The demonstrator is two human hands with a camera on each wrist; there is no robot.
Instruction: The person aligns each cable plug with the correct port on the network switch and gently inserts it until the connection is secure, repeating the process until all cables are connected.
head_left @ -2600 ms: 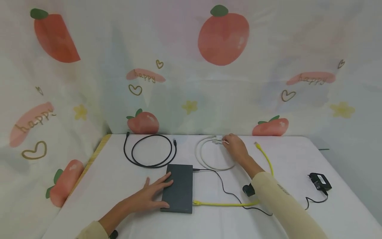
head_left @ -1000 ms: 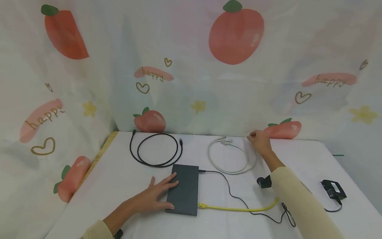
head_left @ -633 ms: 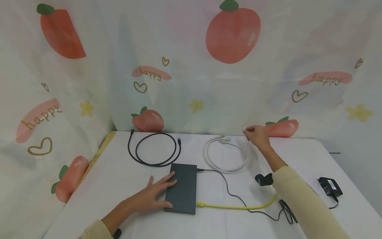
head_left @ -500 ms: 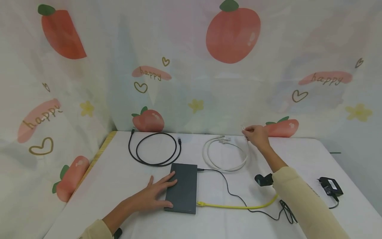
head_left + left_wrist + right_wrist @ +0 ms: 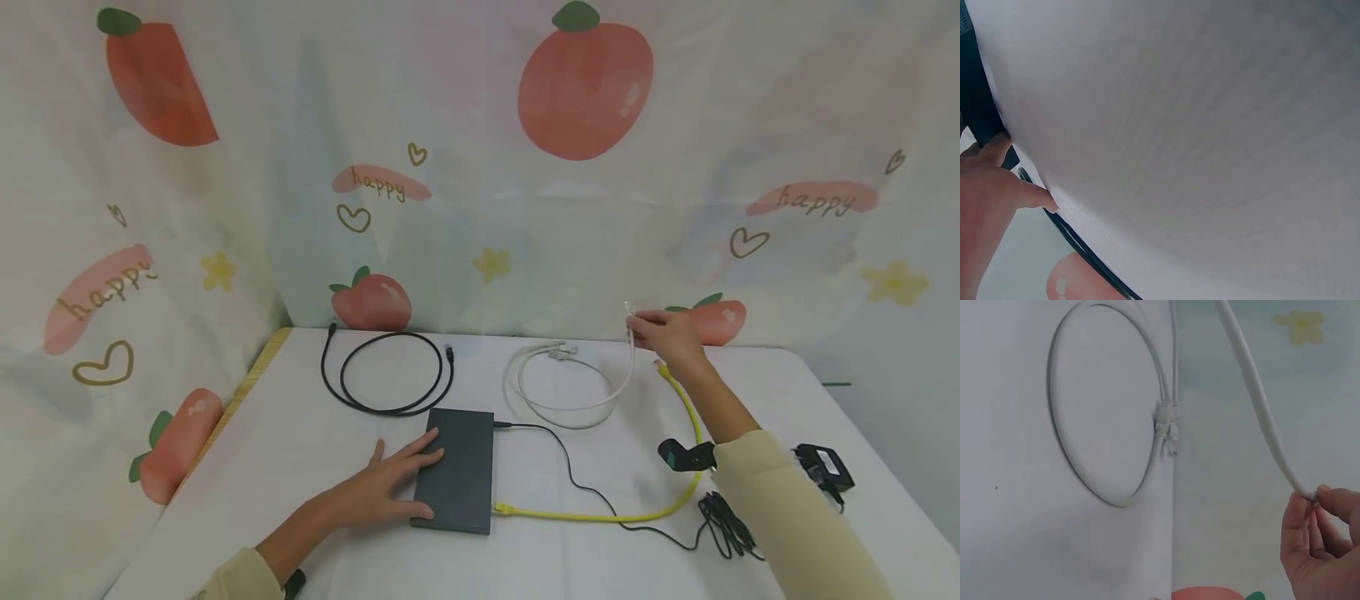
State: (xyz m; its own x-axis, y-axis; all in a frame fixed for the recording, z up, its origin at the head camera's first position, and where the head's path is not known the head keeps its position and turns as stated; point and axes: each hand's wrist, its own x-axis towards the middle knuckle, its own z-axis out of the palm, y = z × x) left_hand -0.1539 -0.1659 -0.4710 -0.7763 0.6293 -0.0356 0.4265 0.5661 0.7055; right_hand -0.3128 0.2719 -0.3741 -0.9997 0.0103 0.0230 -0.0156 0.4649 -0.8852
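Note:
In the head view my right hand (image 5: 675,337) pinches one end of a white network cable (image 5: 632,358) above the back of the table. The cable rises from its coil to the fingers; in the right wrist view the hand (image 5: 1325,537) grips it between thumb and fingers. Other white plugs (image 5: 1166,419) lie beside the coil. My left hand (image 5: 375,496) rests with spread fingers on the left part of a flat dark grey box (image 5: 461,475), fingertips on its top. A yellow network cable (image 5: 570,517) and a thin black power cord (image 5: 558,450) run from the box's right side.
A coiled black cable (image 5: 390,412) lies at the back left. At the right sits a black power adapter (image 5: 825,467). The yellow cable's free plug (image 5: 662,367) lies below the right hand, and bundled black cord (image 5: 723,525) partly hides behind the right sleeve.
My right hand took a white cable end from among the plugs, then moved right and upward, lifting more cable off the table. The left hand has stayed on the box.

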